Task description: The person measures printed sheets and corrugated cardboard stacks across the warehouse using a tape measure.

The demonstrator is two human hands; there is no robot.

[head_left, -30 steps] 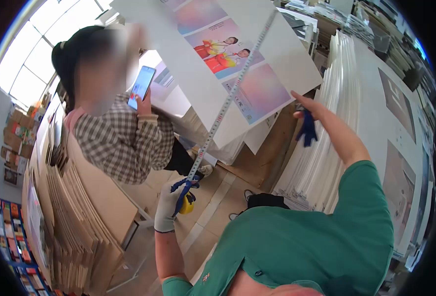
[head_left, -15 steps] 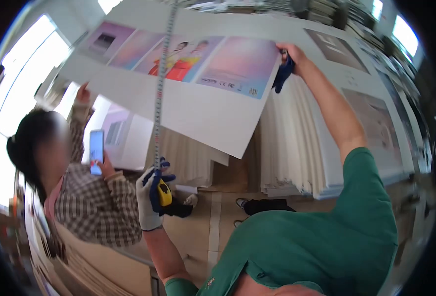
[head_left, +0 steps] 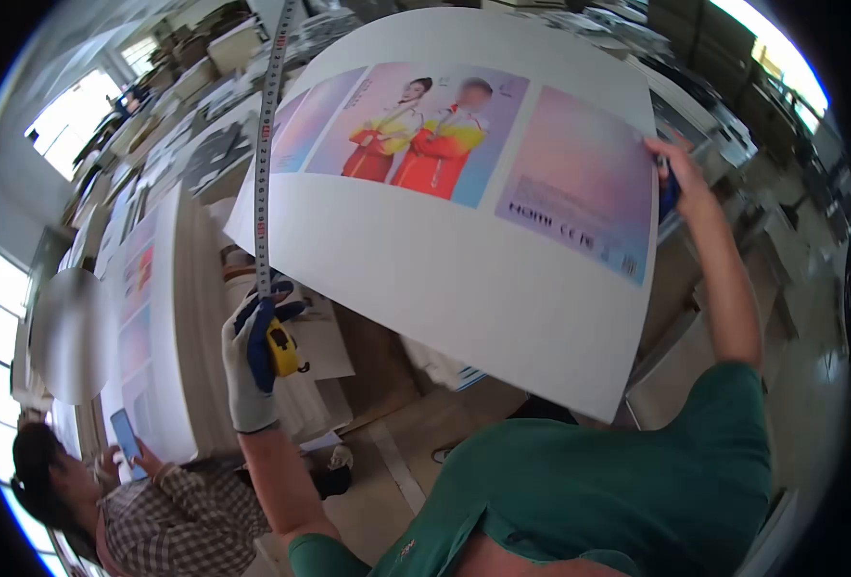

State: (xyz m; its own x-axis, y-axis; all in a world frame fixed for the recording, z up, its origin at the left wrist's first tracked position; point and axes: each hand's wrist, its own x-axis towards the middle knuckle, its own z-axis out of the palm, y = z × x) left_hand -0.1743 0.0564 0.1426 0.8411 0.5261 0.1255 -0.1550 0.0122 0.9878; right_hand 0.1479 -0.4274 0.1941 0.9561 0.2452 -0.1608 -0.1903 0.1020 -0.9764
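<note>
My left hand (head_left: 248,346), in a white and dark-blue glove, is closed around a yellow tape measure (head_left: 282,350). Its marked blade (head_left: 264,159) stretches upward past the left part of a large white printed sheet (head_left: 416,274). My right hand (head_left: 685,178) looks bare and grips that sheet at its right edge; a dark-blue glove (head_left: 671,195) shows beneath the fingers, partly hidden. The sheet bows upward and carries pink-blue panels, one picturing two people in red and yellow clothes. Its lower corner hangs in front of my green shirt.
At lower left another person in a checked shirt (head_left: 180,519) holds a phone (head_left: 127,435). Beside them rises a tall stack of printed sheets (head_left: 177,317). More stacks (head_left: 218,154) line the back left, and a grey floor (head_left: 815,356) runs along the right.
My view has turned, with the sheet and my right hand now farther right and lower. The tape measure has shifted left and stays in my left hand. The other person appears lower.
</note>
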